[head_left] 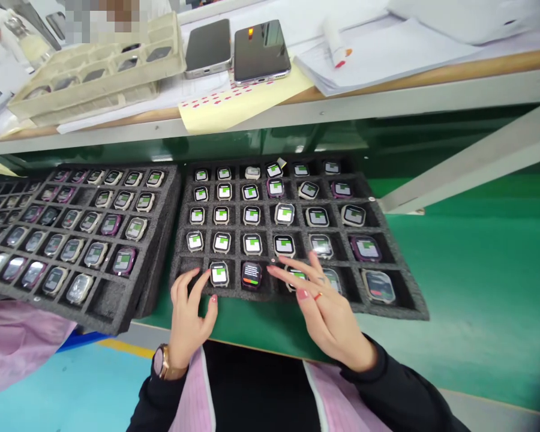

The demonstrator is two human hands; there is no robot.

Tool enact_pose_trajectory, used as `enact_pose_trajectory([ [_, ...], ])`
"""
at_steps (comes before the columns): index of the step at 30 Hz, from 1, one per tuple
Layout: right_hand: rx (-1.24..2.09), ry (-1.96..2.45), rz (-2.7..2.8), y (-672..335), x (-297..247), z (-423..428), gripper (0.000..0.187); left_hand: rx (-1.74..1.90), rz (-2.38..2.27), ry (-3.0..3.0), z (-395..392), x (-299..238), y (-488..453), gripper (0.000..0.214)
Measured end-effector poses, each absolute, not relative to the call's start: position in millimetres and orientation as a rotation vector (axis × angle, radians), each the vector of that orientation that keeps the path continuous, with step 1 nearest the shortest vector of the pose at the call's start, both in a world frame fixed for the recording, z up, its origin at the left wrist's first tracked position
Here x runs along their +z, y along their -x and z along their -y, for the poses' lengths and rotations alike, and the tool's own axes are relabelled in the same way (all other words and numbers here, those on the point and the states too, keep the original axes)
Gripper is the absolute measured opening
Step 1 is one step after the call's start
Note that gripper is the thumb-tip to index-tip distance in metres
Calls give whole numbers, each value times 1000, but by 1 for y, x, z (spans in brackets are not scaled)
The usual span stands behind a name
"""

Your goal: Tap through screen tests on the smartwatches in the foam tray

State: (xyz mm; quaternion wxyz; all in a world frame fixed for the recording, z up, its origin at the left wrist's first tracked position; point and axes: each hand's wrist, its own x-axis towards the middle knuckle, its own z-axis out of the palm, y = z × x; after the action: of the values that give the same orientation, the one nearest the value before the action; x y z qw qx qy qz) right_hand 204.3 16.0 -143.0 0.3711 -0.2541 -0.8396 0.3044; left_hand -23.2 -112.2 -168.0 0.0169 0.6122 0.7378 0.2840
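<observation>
A dark foam tray (272, 261) lies before me, its compartments holding several square smartwatches with lit screens. My left hand (191, 312) rests at the tray's front left corner, fingers apart and empty, fingertips beside a pale-framed smartwatch (219, 274). To the right of that watch sits a dark one (251, 275) showing white text and an orange-green bar. Over the front row hovers my right hand (326, 306), fingers spread, partly hiding a smartwatch (296, 277) beneath it. I cannot tell whether its fingertips touch anything. Purple-framed watches such as one (366, 248) stand at the right.
More foam trays of watches (112, 300) are stacked at the left, beside a pink sleeve (22, 342) of another person. Along the back, a shelf edge (364, 90) carries two smartphones (261, 51), papers (387, 51) and a cream plastic tray (103, 66). A slanted metal post (468, 141) stands right.
</observation>
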Motion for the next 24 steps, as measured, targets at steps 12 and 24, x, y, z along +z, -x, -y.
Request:
enact_pose_trajectory([
  [12, 666, 743, 2082, -242, -164, -15, 41, 813, -2331, -1970, 108, -167, 20, 36],
  [24, 656, 726, 2090, -243, -166, -16, 43, 866, -2341, -1957, 108, -168, 19, 41],
])
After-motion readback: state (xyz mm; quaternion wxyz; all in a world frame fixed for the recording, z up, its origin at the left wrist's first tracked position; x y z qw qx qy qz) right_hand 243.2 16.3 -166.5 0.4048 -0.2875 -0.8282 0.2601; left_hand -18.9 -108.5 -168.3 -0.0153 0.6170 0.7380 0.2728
